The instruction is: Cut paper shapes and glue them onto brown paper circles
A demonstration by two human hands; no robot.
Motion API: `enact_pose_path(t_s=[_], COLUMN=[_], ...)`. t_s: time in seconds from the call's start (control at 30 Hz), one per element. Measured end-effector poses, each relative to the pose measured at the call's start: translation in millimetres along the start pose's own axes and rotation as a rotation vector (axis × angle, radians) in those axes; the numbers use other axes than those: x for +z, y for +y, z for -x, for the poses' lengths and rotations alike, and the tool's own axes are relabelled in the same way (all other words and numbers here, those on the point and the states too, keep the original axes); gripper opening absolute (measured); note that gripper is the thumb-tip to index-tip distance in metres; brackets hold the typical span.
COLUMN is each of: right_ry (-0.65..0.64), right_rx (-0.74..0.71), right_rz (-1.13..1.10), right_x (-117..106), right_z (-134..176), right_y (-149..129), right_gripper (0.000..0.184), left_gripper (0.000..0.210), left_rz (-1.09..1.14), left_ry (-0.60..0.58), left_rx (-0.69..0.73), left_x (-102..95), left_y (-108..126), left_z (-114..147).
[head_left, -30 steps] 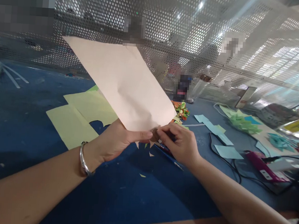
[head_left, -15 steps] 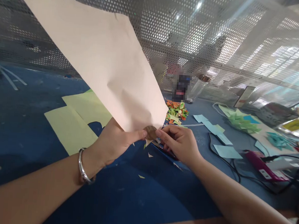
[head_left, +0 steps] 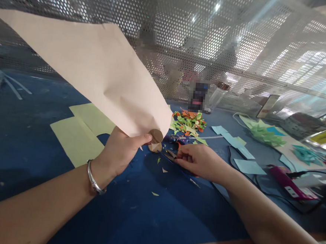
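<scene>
Pinching the cream sheet (head_left: 80, 64) at its lower corner, near the centre of the frame, my left hand (head_left: 120, 148) has its thumb against a brown disc (head_left: 156, 135) lying on the paper, while the rest of the sheet rises to the upper left. Good work here, I judge, needs steady thumb pressure so the disc cannot slide, and a flat corner despite the long end's pull. Just right of centre, my right hand (head_left: 202, 162) curls its fingers at a dark pointed tool (head_left: 170, 155), probably scissors; I cannot tell whether I have it firmly. I would want its points turned away from my left fingers. Below, tiny scraps (head_left: 155, 194) dot the blue tabletop (head_left: 144, 224). Pale yellow-green sheets (head_left: 93, 119) overlap at centre left, and a magenta power strip (head_left: 291, 183) sits at the right among cables. Farther up, a heap of colourful cuttings (head_left: 191, 122) lies below a clear bottle (head_left: 217, 96). Behind everything, a perforated metal screen (head_left: 164, 29) fills the upper frame.
</scene>
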State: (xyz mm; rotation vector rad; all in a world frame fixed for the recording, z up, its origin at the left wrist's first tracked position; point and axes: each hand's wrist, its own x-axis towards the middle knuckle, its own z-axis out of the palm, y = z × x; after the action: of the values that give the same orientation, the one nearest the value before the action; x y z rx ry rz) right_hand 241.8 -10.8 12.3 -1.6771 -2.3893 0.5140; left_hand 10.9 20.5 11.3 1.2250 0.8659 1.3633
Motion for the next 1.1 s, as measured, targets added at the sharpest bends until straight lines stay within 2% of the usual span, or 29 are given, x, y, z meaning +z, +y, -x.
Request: enact_pose_path(t_s=[0.2, 0.37, 0.5, 0.6, 0.73, 0.8, 0.87, 0.93, 1.03, 1.1], right_ry=[-0.026, 0.056, 0.205, 0.293, 0.277, 0.256, 0.265, 0.278, 0.241, 0.209], right_rx=[-0.040, -0.019, -0.029, -0.062, -0.045, -0.004, 0.019, 0.015, -0.024, -0.036], right_rz=[0.161, 0.085, -0.153, -0.470, -1.010, -1.181, -1.278, -1.326, -1.317, -1.287], right_x=[5, 4, -4, -4, 2, 5, 8, 10, 15, 19], right_z=[-2, 0, 3, 4, 2, 1, 0, -1, -2, -3], right_y=[4, 1, -3, -5, -8, -12, -17, -21, -26, -27], right_gripper=[0.006, 0.001, 0.004, 0.005, 0.003, 0.004, 0.005, 0.015, 0.029, 0.032], left_gripper=[0.033, 0.030, 0.028, 0.026, 0.034, 0.038, 0.039, 0.039, 0.037, 0.037], left_rz=[0.003, -0.013, 0.018, 0.087, 0.153, 0.150, 0.133, 0.132, 0.121, 0.086], left_ry=[-0.005, 0.009, 0.026, 0.029, -0.013, -0.035, -0.049, -0.053, -0.053, -0.044], left_rx=[-0.002, 0.017, 0.031, -0.026, -0.070, -0.065, -0.053, -0.037, -0.026, -0.023], left_x=[-1.0, -2.7, -1.3, 3.3, 9.7, 11.6, 12.5, 13.0, 13.5, 13.9], left_y=[-1, -6, -8, -6, -3, -3, -3, -4, -4, -5], left_z=[1, 0, 1, 4, 11, 13, 15, 16, 17, 18])
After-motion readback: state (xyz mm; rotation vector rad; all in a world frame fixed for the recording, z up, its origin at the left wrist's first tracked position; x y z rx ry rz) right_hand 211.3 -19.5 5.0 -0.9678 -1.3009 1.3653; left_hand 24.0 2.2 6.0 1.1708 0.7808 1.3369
